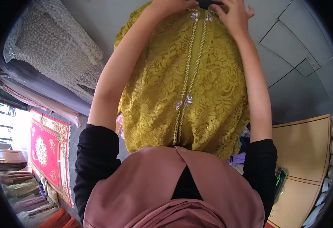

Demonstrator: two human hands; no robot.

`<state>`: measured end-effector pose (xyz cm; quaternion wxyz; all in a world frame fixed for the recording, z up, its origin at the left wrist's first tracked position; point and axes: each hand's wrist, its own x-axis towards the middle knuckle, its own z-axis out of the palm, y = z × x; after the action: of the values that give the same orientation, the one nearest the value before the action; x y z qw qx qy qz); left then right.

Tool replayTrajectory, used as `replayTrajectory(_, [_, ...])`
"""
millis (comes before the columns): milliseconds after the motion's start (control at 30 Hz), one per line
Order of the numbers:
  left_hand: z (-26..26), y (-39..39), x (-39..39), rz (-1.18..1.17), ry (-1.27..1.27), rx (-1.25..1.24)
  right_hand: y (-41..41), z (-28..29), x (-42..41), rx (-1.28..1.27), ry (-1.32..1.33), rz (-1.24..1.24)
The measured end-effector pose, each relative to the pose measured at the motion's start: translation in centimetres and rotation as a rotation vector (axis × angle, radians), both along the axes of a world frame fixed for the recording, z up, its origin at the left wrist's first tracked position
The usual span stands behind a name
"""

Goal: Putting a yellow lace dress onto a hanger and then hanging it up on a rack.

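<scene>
A mustard-yellow lace garment (pixel 220 68) is stretched out before me, its front split by two lines of bead trim (pixel 186 71) with jewelled flower ornaments (pixel 188 100) at the neck and lower down. At the top edge of the view my left hand (pixel 173 7) grips the left side of its neckline, though part of that hand is cut off. My right hand (pixel 233 17) pinches the right side of the neckline between thumb and fingers. A small dark thing shows in the gap between both hands; I cannot tell what it is.
White lace fabric (pixel 55 48) and other draped cloths (pixel 41 92) lie to the left. Beyond them is a red patterned rug (pixel 48 148), with several garments (pixel 26 196) below. A wooden cabinet (pixel 297 148) stands right, beside a green hanger (pixel 279 176). Purple cloth (pixel 238 157) shows near my right elbow.
</scene>
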<state>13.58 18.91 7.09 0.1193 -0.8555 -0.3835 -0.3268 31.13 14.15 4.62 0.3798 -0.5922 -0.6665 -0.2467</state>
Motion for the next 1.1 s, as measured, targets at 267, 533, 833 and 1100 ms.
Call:
replayTrajectory(267, [-6.8,-13.4,-6.1,0.033,-0.016,0.150,-11.3,-6.0,-0.3,0.004,-0.121,0.226])
replayTrajectory(533, [-16.3,-23.7,-9.0,0.205,-0.274,-0.175,-20.8,-13.6,-4.6,-0.169,0.008,0.206])
replayTrajectory(833, [-24.0,-31.9,-10.1,0.145,-0.237,-0.259,-30.4,-21.0,-10.4,-0.274,0.035,0.201])
replayTrajectory(1100, [-28.8,-35.8,-12.0,0.102,-0.106,-0.314,-34.1,-25.9,-13.9,-0.377,0.096,-0.001])
